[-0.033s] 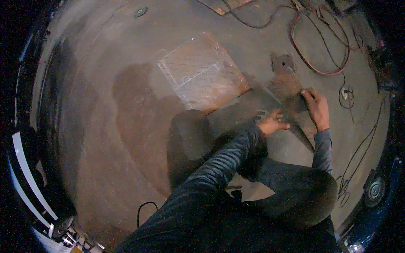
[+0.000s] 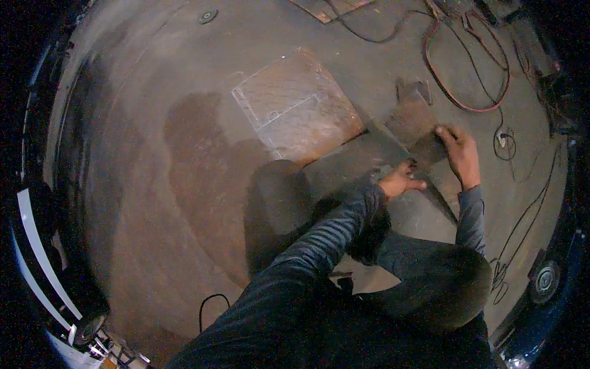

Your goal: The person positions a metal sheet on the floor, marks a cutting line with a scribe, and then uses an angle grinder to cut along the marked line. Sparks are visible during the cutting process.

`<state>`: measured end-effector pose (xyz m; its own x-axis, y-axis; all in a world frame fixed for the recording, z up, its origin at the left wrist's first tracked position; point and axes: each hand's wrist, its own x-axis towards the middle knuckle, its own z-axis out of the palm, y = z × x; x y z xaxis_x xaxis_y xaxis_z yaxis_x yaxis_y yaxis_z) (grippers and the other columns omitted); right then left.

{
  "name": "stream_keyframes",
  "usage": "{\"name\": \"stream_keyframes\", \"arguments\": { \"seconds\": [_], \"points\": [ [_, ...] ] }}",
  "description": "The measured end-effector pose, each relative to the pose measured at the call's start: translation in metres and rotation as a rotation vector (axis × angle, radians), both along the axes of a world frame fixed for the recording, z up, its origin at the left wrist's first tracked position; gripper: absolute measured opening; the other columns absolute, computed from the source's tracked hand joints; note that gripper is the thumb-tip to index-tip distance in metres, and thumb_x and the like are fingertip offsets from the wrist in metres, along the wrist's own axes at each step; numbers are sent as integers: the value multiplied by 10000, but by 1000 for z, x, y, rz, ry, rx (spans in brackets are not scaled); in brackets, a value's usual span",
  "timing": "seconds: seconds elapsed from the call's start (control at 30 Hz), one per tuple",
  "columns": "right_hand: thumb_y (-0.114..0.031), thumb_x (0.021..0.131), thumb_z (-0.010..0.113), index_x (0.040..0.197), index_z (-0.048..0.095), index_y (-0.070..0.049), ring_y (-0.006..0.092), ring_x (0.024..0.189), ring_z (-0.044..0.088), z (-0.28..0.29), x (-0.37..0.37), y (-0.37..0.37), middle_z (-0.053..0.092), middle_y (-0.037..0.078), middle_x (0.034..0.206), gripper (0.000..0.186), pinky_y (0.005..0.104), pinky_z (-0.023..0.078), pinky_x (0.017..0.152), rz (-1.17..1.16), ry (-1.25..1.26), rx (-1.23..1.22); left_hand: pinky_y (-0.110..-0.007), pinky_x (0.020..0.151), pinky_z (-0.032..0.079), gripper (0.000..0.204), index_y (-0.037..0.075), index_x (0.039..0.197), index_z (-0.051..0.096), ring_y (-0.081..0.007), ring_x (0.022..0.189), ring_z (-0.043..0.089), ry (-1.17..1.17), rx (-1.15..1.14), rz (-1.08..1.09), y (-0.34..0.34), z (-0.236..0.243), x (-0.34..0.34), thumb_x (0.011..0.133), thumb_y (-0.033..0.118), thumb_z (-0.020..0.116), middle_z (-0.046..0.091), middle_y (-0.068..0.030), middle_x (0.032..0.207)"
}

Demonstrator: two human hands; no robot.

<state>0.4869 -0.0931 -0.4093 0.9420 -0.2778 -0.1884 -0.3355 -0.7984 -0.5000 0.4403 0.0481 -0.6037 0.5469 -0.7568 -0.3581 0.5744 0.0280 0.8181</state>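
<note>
A thin brown metal plate is tilted up off the floor in front of my knees, its long edge running diagonally between my hands. The fingers of my right hand pinch its right edge. At the plate's lower left edge is my left hand, thumb stretched out and fingers curled against the metal. Whether those fingers grip the plate or only steady it is hard to see. Beyond its far end a small dark metal piece lies partly covered. A larger square sheet with pale marked lines rests flat to the left.
A grinding disc lies at the far left. Red and dark hoses loop at the far right, with thin cables along the right side. Another flat plate is at the top. My bent knee is close below my hands.
The plate has shifted slightly in my hands, and its far end now covers the hole in the small dark piece. Both hands stay nearly in place.
</note>
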Motion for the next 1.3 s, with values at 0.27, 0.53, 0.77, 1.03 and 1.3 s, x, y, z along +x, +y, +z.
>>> {"name": "stream_keyframes", "arguments": {
  "seconds": [0.27, 0.53, 0.77, 1.03, 1.3],
  "points": [
    [-299, 952, 654, 1067, 685, 49, 176, 887, 652, 31, 68, 70, 723, 126, 966, 368, 319, 493, 826, 194, -81, 68, -395, 819, 548, 389, -14, 1004, 699, -240, 827, 680, -293, 24, 144, 30, 60, 27, 904, 362, 686, 702, -84, 863],
    [-285, 940, 629, 1043, 677, 12, 239, 795, 653, -12, -42, -45, 711, 138, 885, 317, 369, 505, 761, -95, -73, -51, -383, 734, 575, 208, 9, 1019, 705, -266, 912, 684, -307, 24, 335, 69, -3, 40, 906, 180, 670, 700, -136, 944],
    [-379, 942, 612, 1022, 685, -57, 202, 716, 627, -140, -317, -56, 690, 96, 795, 339, 385, 495, 684, -582, 498, 291, -342, 608, 601, 227, -87, 920, 641, -252, 781, 685, 142, -19, 590, 78, 4, 68, 862, 129, 681, 684, -161, 934],
    [-354, 941, 612, 1071, 666, -62, 228, 739, 637, -140, -413, -17, 691, 126, 851, 324, 394, 501, 703, -745, 618, 390, -369, 608, 589, 294, -105, 985, 603, -260, 746, 667, 247, 17, 579, 89, 27, 80, 846, 137, 696, 659, -166, 909],
    [-329, 939, 612, 1121, 647, -67, 255, 763, 646, -130, -351, -43, 692, 156, 906, 321, 402, 507, 723, -700, 500, 333, -353, 588, 566, 272, -61, 969, 624, -262, 715, 679, 85, 67, 489, 111, 50, 84, 877, 185, 695, 663, -151, 854]
  ]
}}
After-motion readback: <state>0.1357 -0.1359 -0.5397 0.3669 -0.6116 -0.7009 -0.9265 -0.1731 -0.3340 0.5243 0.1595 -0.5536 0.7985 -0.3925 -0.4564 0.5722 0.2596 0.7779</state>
